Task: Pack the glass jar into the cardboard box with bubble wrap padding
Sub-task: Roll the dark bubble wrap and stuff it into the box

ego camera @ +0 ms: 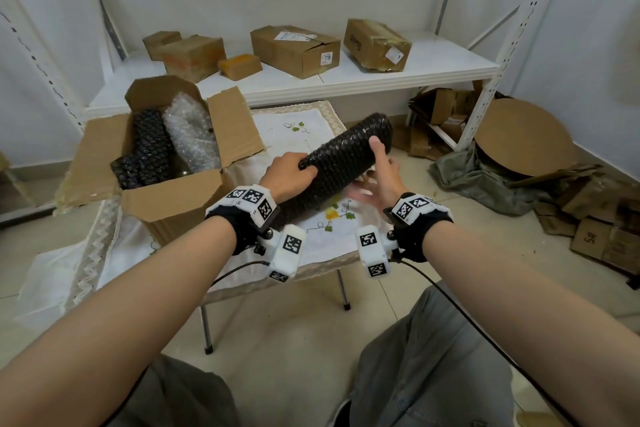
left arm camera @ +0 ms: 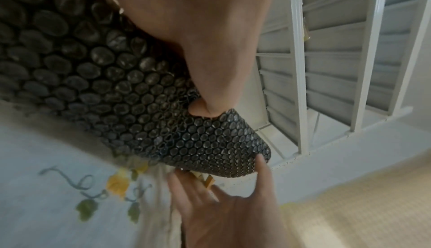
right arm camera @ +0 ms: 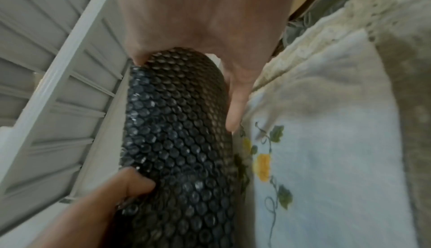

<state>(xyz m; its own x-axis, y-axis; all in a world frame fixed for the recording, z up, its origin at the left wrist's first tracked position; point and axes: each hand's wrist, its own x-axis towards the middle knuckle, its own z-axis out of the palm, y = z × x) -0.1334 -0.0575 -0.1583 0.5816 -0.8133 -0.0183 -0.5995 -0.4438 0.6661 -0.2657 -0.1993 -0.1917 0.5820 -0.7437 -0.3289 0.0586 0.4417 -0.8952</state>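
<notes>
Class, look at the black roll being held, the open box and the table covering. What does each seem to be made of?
Black roll: apparently plastic bubble wrap, glossy, covered in rows of raised bubbles.
Open box: brown cardboard, matte, with creased flaps.
Table covering: probably woven cloth, white, with stitched-looking leaves and a lacy edge.

Head cam looks down-fwd; wrist cams close, facing along fingers; all share black bubble-wrap roll (ego camera: pixel 341 163).

The roll (ego camera: pixel 341 165) at frame centre is black plastic bubble wrap, glossy and bumpy. The box (ego camera: pixel 173 191) at left is matt brown cardboard holding clear, shiny wrap (ego camera: pixel 190 135). The tablecloth (ego camera: pixel 318 236) is white embroidered cloth with a lace edge.
</notes>
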